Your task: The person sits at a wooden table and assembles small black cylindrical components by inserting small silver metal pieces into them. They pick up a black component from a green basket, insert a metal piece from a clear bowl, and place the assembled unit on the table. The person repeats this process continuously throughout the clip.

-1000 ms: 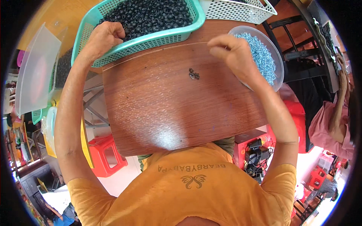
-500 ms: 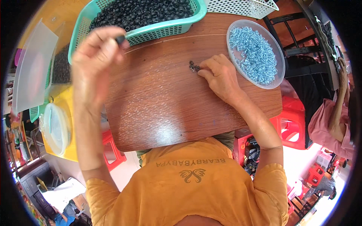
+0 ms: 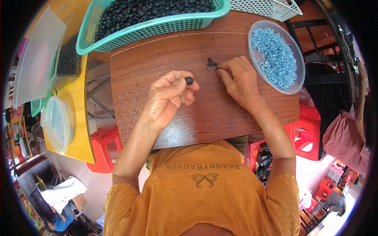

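My left hand (image 3: 167,98) is held above the middle of the table, pinching a round black bead-like piece (image 3: 189,80) between thumb and fingers. Farther right, my right hand (image 3: 241,80) rests on the tabletop with thumb and forefinger together. Its fingertips are beside a small cluster of tiny dark pieces (image 3: 210,62); whether one is between them is too small to tell. Close to the right hand stands a round clear tub (image 3: 252,45) holding many small shiny blue pieces (image 3: 277,59). A turquoise basket (image 3: 157,28) full of black round pieces (image 3: 145,13) stands at the table's far side.
The brown wooden table (image 3: 232,104) carries a few stray dark bits. A white perforated basket (image 3: 271,8) is at the far right. On the left, a yellow table (image 3: 78,118) bears a round lidded tub (image 3: 58,124). Red stools (image 3: 103,151) stand beside the table; another person's sleeve (image 3: 344,135) shows at right.
My left hand has come from beside the turquoise basket toward the table's middle, still holding the black piece. My right hand stays by the dark cluster. The whole view has shifted slightly.
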`<state>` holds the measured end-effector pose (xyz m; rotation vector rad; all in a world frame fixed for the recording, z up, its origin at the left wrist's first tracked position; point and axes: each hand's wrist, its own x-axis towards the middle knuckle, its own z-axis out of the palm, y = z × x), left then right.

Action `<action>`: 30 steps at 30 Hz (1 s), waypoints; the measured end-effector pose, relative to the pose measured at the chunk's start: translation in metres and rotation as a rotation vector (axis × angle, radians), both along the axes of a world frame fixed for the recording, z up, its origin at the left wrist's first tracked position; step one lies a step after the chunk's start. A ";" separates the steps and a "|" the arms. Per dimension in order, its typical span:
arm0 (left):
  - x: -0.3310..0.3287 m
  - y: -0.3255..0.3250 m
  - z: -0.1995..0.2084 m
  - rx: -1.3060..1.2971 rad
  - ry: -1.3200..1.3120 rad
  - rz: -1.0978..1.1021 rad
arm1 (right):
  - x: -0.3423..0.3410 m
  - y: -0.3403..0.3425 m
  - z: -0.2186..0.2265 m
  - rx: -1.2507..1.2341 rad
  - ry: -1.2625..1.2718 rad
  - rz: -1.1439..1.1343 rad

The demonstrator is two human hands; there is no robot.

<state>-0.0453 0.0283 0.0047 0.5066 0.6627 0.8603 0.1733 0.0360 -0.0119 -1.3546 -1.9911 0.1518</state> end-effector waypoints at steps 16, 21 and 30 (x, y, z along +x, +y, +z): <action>0.010 -0.005 -0.005 0.050 0.086 0.081 | -0.010 -0.030 0.025 -0.510 0.576 -0.110; 0.020 -0.017 -0.003 0.208 0.235 0.179 | -0.023 -0.041 0.042 -0.631 0.785 -0.034; 0.024 -0.028 0.007 0.631 0.542 0.228 | -0.029 -0.044 0.042 -0.801 0.987 0.068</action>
